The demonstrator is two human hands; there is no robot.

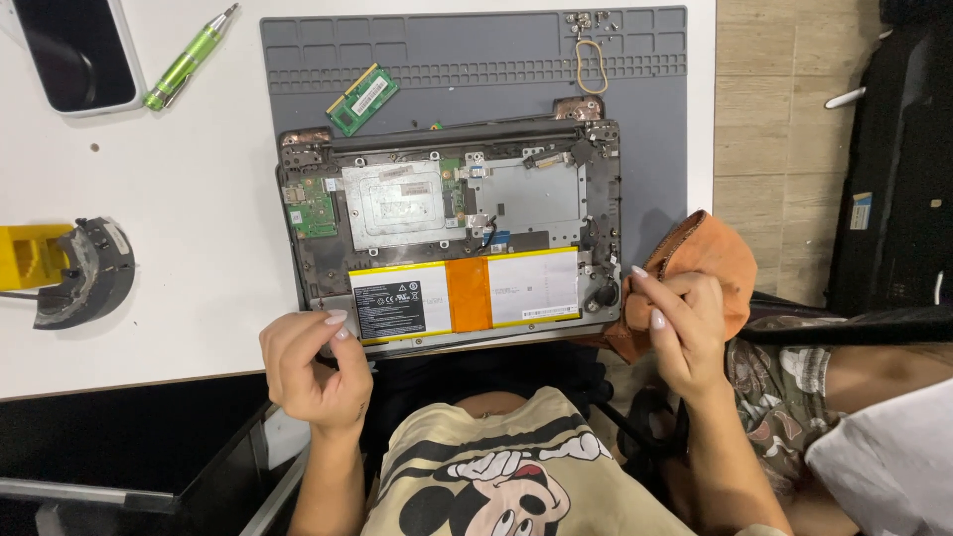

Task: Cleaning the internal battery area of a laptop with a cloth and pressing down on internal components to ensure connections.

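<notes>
My left hand (313, 369) hung just off the near left corner of the opened laptop (452, 233), fingers curled inward in a loose fist, thumb tip close against the fingertips (338, 320). Whether anything small sat pinched between them I could not tell; nothing showed. The fingertips were just beside the laptop's front edge, next to the black label end of its flat battery (467, 295), and I could not tell whether they touched it.

My right hand (685, 323) was at the near right corner of the laptop, fingers bent and drawn together, closed on a fold of orange cloth (710, 253) that bunched up behind and beside them. The cloth hung off the table edge, just beside the laptop's right side.

The laptop lay bottom-up with its cover off on a grey work mat (476, 60) on the white table (179, 278). On the mat beyond it lay a green memory module (362, 99) and a rubber band (592, 66), well apart from both hands.
</notes>
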